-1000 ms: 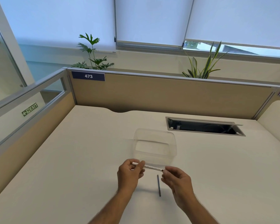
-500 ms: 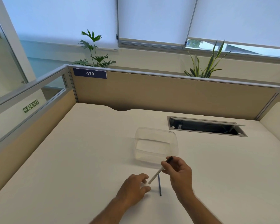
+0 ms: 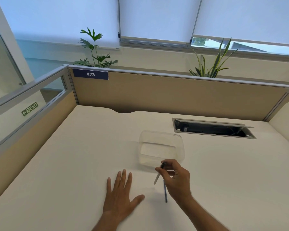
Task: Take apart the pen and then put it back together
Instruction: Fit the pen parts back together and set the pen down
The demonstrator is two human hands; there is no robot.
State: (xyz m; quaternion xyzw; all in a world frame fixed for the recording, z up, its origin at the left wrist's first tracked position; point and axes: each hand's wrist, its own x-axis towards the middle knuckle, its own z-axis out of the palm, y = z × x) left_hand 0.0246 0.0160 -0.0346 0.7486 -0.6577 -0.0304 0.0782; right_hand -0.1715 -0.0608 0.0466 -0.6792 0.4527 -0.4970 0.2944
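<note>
My right hand [image 3: 177, 180] pinches the white pen barrel [image 3: 157, 178] near its dark upper end, and the barrel slants down to the left just above the desk. A thin dark-blue pen part [image 3: 165, 192] lies on the desk right below that hand, partly hidden by it. My left hand [image 3: 121, 195] rests flat on the desk with its fingers spread and nothing in it, to the left of the pen parts.
A clear plastic container [image 3: 162, 148] stands just beyond my right hand. A cable hatch [image 3: 213, 128] lies open in the desk at the back right. Beige partitions [image 3: 173, 95] wall the desk at the back and left.
My left hand let go of the pen barrel, moved left and lay flat on the desk. My right hand kept the barrel and tilted it steeply downward.
</note>
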